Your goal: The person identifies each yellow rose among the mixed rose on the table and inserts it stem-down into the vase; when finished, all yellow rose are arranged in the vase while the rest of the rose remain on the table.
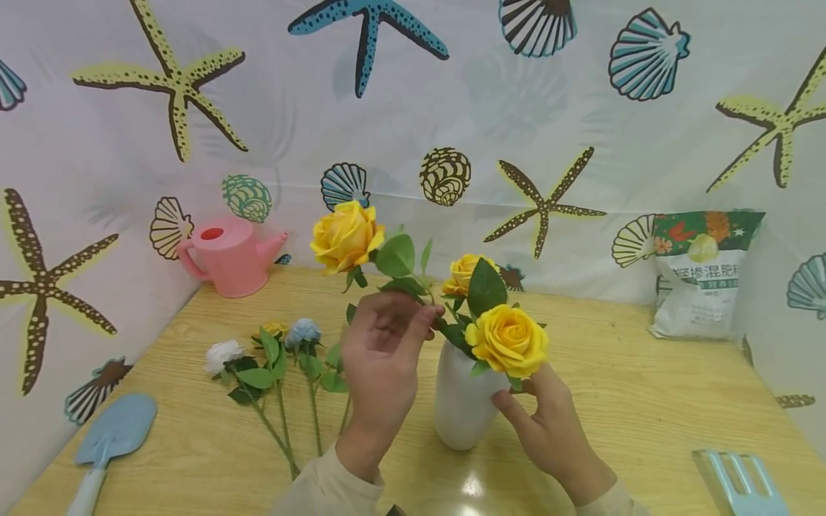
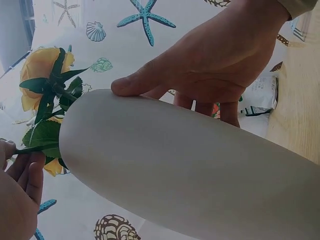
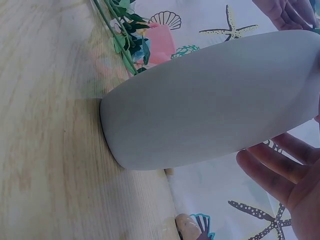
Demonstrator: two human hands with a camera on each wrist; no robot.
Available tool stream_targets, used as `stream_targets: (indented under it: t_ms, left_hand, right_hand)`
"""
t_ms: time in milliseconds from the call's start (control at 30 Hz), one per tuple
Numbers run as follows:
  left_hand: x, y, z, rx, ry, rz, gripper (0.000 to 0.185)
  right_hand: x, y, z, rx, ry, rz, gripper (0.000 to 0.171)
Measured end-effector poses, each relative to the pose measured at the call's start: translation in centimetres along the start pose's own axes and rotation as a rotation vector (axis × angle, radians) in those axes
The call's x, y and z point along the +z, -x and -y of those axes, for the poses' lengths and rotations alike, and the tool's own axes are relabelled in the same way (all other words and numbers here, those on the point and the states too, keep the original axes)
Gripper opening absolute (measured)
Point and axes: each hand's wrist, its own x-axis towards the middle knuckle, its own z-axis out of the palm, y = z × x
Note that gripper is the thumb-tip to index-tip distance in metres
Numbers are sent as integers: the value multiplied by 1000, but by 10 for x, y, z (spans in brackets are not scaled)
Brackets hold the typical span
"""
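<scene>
A white vase [image 1: 461,405] stands on the wooden table with two yellow roses [image 1: 508,340] in its mouth. My right hand [image 1: 555,426] holds the vase from the right near its top, thumb in front and fingers round the far side. With thumb and fingertips, my left hand [image 1: 387,358] pinches the green stem of another yellow rose [image 1: 346,236], whose bloom leans out to the upper left. In the left wrist view that stem [image 2: 30,149] lies right by the vase mouth. The right wrist view shows the vase base [image 3: 112,135] on the table.
Left of the vase lie several cut flowers, among them a white bloom [image 1: 224,356] and a blue one [image 1: 302,332]. A pink watering can [image 1: 235,261] stands behind them. A blue trowel [image 1: 119,430] lies front left, a blue fork [image 1: 742,480] front right, a printed bag [image 1: 702,279] back right.
</scene>
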Motion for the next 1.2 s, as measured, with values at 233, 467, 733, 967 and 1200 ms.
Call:
stream_targets:
  t_ms: [233,467,733,967,1200]
  left_hand:
    - [1,2,1,-45,-179,109,16]
    - [-5,-3,-8,-71,-250,120,14]
    - [-4,-6,-15,-14,-132,45,30]
    - [-2,-3,-16,-112,-87,47,37]
    - [-1,-2,-17,-257,-176,53,32]
  right_hand:
    - [1,0,-1,-7,-6,-3,52]
    - [1,0,-1,-14,-6,-2,50]
    - [0,-2,1,2,-16,3,50]
    - [0,-3,2,-3,-21,7,50]
    - [0,-3,1,-24,-28,2,51]
